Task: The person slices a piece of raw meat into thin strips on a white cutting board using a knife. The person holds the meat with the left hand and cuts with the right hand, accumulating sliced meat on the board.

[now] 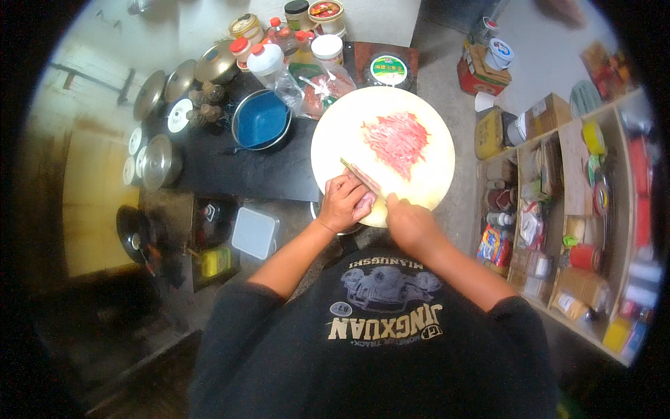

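On a round, pale cutting board (pixel 335 125) lies a heap of thinly sliced raw meat (pixel 398 141). Near the board's front edge my left hand (pixel 343 201) presses on a small piece of raw meat (pixel 366 203), its fingers bent over it. My right hand (pixel 413 222) grips the handle of a kitchen knife; the handle is mostly hidden in the fist. The knife blade (pixel 361 176) points up and left, close beside the fingertips of my left hand, with a bit of meat along it.
Left of the board, a dark counter (pixel 209 167) holds a blue-lined basin (pixel 261 120), metal lids and a plastic bag of red food (pixel 322 94). Jars and bottles stand behind. A round tub with a green label (pixel 389 70) adjoins the board's far edge. Packed shelves (pixel 555 225) stand at right.
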Demonstrator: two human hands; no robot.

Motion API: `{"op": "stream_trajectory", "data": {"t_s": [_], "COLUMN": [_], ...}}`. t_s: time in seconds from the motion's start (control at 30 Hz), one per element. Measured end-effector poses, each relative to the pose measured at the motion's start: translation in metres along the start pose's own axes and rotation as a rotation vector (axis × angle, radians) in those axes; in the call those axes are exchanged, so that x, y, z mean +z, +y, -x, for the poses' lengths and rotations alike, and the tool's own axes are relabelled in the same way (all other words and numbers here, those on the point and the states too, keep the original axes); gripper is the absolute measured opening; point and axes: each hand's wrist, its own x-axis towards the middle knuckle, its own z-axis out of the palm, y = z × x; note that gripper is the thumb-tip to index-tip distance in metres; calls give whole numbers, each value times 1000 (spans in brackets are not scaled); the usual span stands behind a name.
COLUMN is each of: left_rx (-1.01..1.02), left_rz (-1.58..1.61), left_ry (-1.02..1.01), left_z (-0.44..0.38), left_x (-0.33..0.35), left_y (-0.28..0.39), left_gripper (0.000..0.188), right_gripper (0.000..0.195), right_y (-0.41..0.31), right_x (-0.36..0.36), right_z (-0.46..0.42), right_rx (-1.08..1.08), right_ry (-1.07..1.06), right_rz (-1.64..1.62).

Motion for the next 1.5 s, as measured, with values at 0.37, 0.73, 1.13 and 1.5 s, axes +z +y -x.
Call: {"op": "stream_trajectory", "data": {"t_s": [0.37, 0.73, 1.13, 1.5], "left_rx": [-22, -9, -18, -518], "left_rz": [-7, -12, 43, -125], "left_ry": [-32, -15, -4, -433], "left_z": [1, 3, -6, -96], "left_x": [1, 2, -6, 21], "left_y": [1, -4, 4, -20], "left_gripper": [35, 43, 30, 38], "right_gripper": [11, 36, 30, 31], "right_y": [11, 105, 79, 62], "right_x": [18, -21, -68, -53], "right_z": [-19, -55, -56, 9], "right_rx": [32, 102, 158, 411], "right_ry": [-38, -234, 111, 145], "right_rz": [13, -387, -344, -449]}}
